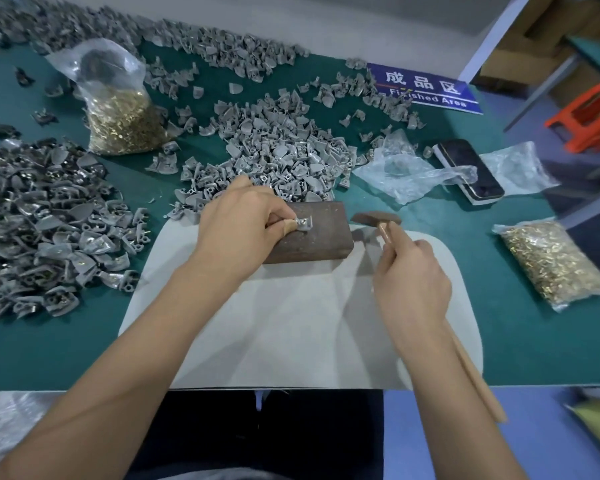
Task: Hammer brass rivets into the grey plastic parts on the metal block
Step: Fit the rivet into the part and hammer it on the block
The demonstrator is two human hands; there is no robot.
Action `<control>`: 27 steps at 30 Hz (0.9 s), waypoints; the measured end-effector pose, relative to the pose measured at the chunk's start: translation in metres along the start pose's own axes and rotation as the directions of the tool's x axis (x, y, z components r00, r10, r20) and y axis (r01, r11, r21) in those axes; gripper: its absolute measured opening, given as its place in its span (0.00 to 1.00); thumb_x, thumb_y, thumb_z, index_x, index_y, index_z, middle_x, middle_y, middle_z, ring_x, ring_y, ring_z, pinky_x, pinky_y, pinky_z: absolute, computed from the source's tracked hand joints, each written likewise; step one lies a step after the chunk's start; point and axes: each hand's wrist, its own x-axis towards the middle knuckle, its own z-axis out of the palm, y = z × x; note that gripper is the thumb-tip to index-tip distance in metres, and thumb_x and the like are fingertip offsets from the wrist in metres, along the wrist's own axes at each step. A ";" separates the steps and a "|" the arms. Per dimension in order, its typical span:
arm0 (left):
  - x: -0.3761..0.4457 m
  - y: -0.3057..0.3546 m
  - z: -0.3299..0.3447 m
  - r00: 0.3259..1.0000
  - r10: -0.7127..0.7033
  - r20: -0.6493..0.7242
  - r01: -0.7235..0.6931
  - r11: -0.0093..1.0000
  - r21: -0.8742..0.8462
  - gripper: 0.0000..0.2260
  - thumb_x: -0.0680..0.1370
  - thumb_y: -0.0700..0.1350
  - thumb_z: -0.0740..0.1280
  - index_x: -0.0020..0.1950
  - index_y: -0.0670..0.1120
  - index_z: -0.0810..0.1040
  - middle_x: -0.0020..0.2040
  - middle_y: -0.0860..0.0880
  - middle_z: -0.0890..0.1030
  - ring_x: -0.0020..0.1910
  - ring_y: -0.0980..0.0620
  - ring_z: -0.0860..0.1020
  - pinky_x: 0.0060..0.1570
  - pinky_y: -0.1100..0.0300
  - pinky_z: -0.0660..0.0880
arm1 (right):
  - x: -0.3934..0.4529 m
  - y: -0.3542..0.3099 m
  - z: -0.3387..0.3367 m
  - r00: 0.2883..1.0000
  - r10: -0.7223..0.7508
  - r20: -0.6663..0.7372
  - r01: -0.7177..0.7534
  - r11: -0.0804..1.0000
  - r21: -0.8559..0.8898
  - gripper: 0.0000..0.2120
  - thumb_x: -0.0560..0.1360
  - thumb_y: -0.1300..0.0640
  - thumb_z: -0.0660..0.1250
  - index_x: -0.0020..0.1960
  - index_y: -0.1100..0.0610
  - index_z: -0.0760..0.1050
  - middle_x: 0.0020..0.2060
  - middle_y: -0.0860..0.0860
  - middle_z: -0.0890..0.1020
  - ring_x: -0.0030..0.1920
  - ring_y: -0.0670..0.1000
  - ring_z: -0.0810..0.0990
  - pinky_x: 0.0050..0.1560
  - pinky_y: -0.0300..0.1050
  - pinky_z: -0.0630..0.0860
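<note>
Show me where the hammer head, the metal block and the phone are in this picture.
hammer head (pixel 376 218): head view, on the middle of its dark top.
metal block (pixel 321 239): head view, on its bare brown top face.
phone (pixel 468 169): head view, on its dark screen.

The metal block (pixel 309 233) is dark brown, rectangular and lies flat, directly under the left grip (pixel 236 223). One small grey plastic part (pixel 303 224) rests on its top face, pinched at the fingertips of the left grip, with a pale metallic glint on it. The hammer (pixel 378 218) has a dark rusty head and a light wooden handle; it is held in the right grip (pixel 413 275), its head just beyond that grip and just beside the block's right end.
</note>
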 end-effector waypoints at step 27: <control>-0.095 -0.130 -0.096 0.938 -0.265 -0.225 0.287 0.955 0.073 0.05 0.78 0.50 0.72 0.49 0.51 0.85 0.42 0.53 0.80 0.48 0.44 0.76 0.53 0.46 0.73 | -0.067 -0.176 0.047 0.767 -0.638 -0.072 0.625 0.716 0.311 0.06 0.78 0.56 0.68 0.51 0.52 0.84 0.47 0.49 0.83 0.52 0.57 0.77 0.53 0.54 0.71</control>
